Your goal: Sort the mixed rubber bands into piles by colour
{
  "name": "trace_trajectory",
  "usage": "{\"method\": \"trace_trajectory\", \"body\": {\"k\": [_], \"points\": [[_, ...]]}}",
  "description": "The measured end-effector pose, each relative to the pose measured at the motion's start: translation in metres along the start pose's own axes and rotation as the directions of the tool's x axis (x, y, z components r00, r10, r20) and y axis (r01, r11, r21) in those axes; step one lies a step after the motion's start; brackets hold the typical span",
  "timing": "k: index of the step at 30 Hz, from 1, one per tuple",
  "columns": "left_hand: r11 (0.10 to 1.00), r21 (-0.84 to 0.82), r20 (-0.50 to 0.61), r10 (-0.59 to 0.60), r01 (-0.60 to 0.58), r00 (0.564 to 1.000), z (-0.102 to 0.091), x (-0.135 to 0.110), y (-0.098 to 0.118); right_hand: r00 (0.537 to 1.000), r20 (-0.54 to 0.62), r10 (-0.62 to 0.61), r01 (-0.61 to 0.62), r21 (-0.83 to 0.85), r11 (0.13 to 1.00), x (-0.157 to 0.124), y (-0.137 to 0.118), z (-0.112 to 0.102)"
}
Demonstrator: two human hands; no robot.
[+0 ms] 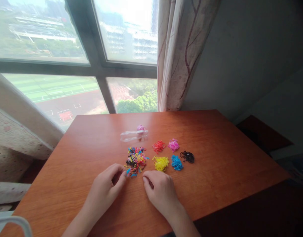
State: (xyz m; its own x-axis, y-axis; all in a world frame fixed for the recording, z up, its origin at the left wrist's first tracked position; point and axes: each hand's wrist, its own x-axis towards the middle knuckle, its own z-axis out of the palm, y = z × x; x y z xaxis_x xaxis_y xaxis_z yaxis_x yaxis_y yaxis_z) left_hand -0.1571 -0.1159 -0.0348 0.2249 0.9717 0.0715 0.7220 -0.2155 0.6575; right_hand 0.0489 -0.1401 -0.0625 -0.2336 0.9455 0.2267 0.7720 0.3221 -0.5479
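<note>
A mixed pile of small coloured rubber bands [136,160] lies on the wooden table. At its lower left edge, my left hand [108,182] pinches with thumb and forefinger at a blue rubber band [128,171]. My right hand [161,189] rests just right of the pile's lower end, fingers curled and tips together; whatever they may hold is hidden. Sorted by colour, separate heaps sit to the right: yellow bands [161,163] just above my right hand, blue bands [176,162], red bands [158,146], pink bands [173,144] and black bands [187,156].
Behind the mixed pile, a clear plastic container [131,135] lies on its side beside a pinkish-purple piece [140,128]. The wooden table [215,158] ends at a window [131,69] with curtains [176,56]. A white curved bar [15,220] shows at the lower left.
</note>
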Motion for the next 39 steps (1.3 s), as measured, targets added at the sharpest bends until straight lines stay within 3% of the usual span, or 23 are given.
{"method": "trace_trajectory", "body": {"k": [5,14,26,39], "points": [[0.997,0.062,0.007,0.038,-0.038,0.999,0.002,0.000,-0.002,1.000,0.007,0.004,-0.004,-0.008,1.000,0.001,-0.001,-0.002],[0.988,0.153,-0.103,0.052,-0.036,0.993,0.004,-0.001,-0.011,1.000,0.013,0.018,-0.018,0.018,1.000,0.001,-0.002,-0.001],[0.941,0.325,0.091,0.073,-0.099,0.993,0.005,0.009,0.005,1.000,0.014,0.010,-0.010,-0.002,1.000,0.001,-0.003,-0.003],[0.960,0.263,0.035,0.090,-0.096,0.995,0.003,0.008,0.008,1.000,0.015,0.009,-0.009,0.003,1.000,0.002,-0.003,-0.004]]}}
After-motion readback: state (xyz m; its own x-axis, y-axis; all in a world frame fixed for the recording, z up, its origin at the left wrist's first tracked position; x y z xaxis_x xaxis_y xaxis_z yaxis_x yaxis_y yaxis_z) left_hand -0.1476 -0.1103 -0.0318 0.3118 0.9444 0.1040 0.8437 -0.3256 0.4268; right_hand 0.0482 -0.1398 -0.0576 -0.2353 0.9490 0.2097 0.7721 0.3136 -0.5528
